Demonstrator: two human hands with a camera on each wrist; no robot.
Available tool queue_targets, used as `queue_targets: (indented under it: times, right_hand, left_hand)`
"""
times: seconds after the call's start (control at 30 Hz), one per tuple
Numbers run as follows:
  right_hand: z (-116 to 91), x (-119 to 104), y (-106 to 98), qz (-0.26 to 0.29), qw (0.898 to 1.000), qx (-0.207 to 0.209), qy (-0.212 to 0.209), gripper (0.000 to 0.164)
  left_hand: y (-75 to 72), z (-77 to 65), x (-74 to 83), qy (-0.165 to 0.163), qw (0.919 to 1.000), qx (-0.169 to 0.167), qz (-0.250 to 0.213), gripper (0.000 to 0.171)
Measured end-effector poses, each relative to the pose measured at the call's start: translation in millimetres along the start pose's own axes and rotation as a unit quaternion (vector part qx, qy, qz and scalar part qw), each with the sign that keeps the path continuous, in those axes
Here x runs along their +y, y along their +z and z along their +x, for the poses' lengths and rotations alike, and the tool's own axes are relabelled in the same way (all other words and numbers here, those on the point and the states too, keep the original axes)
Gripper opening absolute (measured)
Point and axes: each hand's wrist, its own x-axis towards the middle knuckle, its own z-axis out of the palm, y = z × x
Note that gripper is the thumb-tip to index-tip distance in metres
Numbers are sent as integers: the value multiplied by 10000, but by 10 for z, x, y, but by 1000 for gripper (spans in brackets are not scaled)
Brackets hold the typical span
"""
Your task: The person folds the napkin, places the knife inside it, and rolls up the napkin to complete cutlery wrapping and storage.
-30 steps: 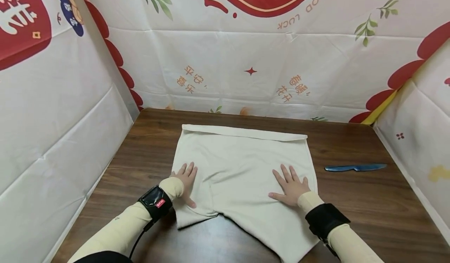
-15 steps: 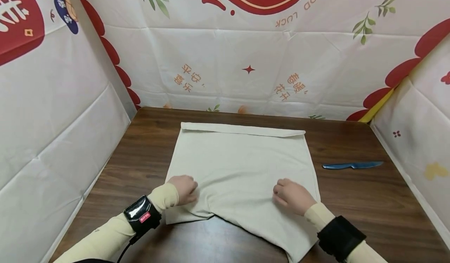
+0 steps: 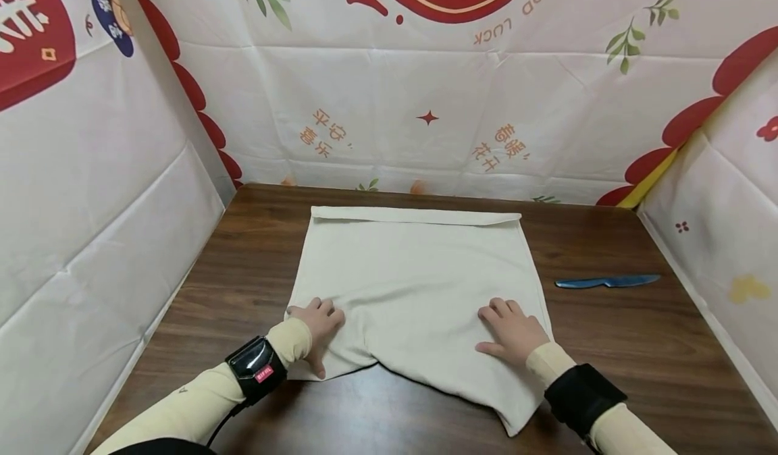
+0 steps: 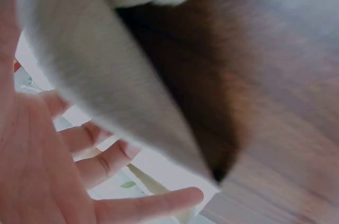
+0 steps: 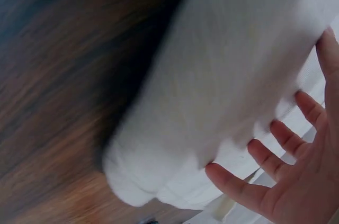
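Note:
A pair of off-white shorts [image 3: 413, 273] lies spread on the brown table, its waistband edge at the far side and its two legs toward me. The right leg reaches lower than the left, and soft wrinkles run across the middle. My left hand [image 3: 319, 327] rests over the left leg, fingers apart and slightly bent. In the left wrist view the palm [image 4: 42, 166] faces the cloth, with nothing gripped. Over the right leg is my right hand [image 3: 513, 330], its fingers spread and loosely bent. Its fingertips [image 5: 214, 171] touch the fabric in the right wrist view.
A blue knife [image 3: 608, 282] lies on the table [image 3: 614, 347] to the right of the shorts. Printed white cloth walls [image 3: 377, 131] stand behind the table and along both sides. Black bands [image 3: 258, 367] are strapped on both wrists.
Both hands go from flat and spread, to curled half a second ago, to fingers apart again now. The right leg's lower end has shifted away from me and the wrinkles have eased.

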Motion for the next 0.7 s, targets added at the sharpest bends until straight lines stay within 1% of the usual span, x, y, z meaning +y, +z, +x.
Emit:
queue_targets:
  times: [0.07, 0.1, 0.17, 0.2, 0.23, 0.3, 0.37, 0.4, 0.47, 0.57, 0.63, 0.7]
  right_hand:
    - [-11, 9, 15, -52, 10000, 79, 3, 54]
    - [-1, 10, 11, -90, 9998, 162, -78, 53]
    - [14, -12, 2, -128, 9986, 321, -395, 55]
    - [18, -33, 0, -125, 9974, 356, -621, 58]
    - [20, -58, 2, -88, 9957, 348, -859, 61]
    - [18, -119, 10, 55, 9922, 131, -1240, 69]
    - [8, -175, 24, 295, 9891, -277, -1418, 77]
    - [2, -192, 36, 355, 9880, -481, -1425, 81]
    - [-4, -202, 60, 444, 9871, -777, -1325, 87]
    - [7, -146, 103, 346, 9884, -931, -1145, 93]
    - [24, -85, 113, 283, 9896, -923, -1064, 95]
    - [41, -42, 97, 307, 9902, -904, -1023, 95]
  left_hand:
    - [22, -13, 0, 140, 9996, 229, -61, 82]
    - [13, -16, 0, 285, 9985, 448, -115, 77]
    - [-11, -20, 27, 690, 9935, 854, -303, 62]
    - [-28, -21, 53, 942, 9900, 958, -422, 54]
    - [-45, -22, 87, 1182, 9866, 964, -577, 46]
    - [-60, -13, 165, 1569, 9824, 802, -619, 40]
    - [-57, -1, 243, 1687, 9838, 393, -463, 43]
    - [-46, 7, 276, 1669, 9853, 215, -286, 46]
    - [-15, 18, 328, 1551, 9876, -17, 250, 53]
    - [21, 13, 369, 1355, 9876, -199, 767, 60]
    - [31, 3, 368, 1377, 9861, -246, 891, 65]
    - [24, -3, 343, 1506, 9857, -160, 733, 67]
